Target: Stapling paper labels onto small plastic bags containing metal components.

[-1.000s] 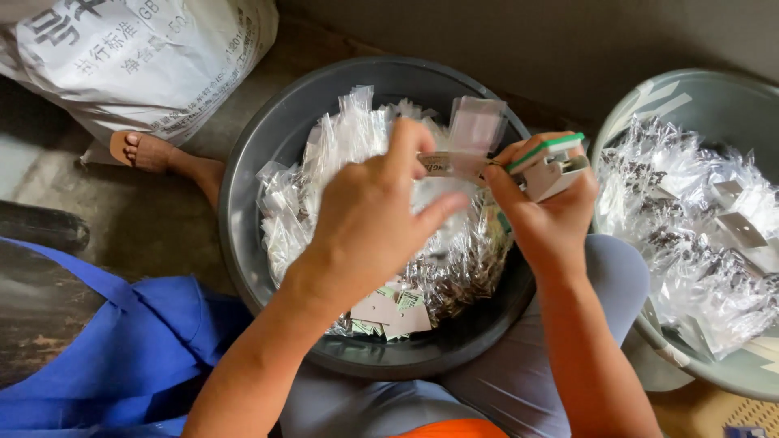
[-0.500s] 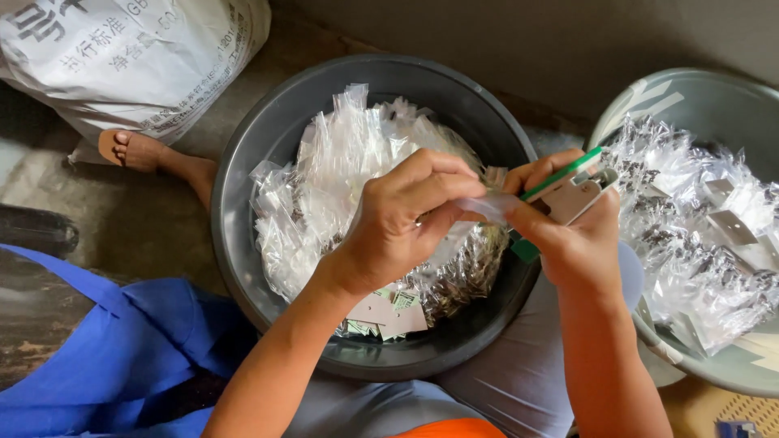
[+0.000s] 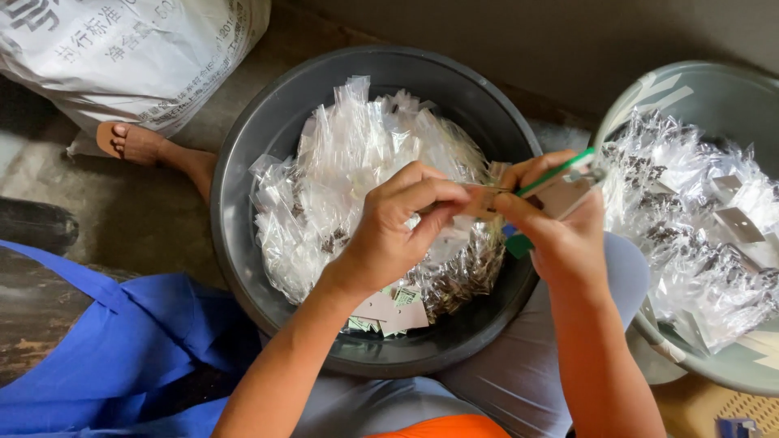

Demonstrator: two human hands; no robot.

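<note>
Your dark basin (image 3: 243, 203) of clear packets (image 3: 357, 162) sits where it was half a second ago. Your left hand (image 3: 398, 231) and right hand (image 3: 560, 235) have closed in, both pinching a small card (image 3: 484, 200) above the basin's right side, the right also gripping a green-edged stack (image 3: 560, 182).

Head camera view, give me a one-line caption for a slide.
Two hands, left hand and right hand, pinch a small clear packet over a dark basin of packets.
</note>
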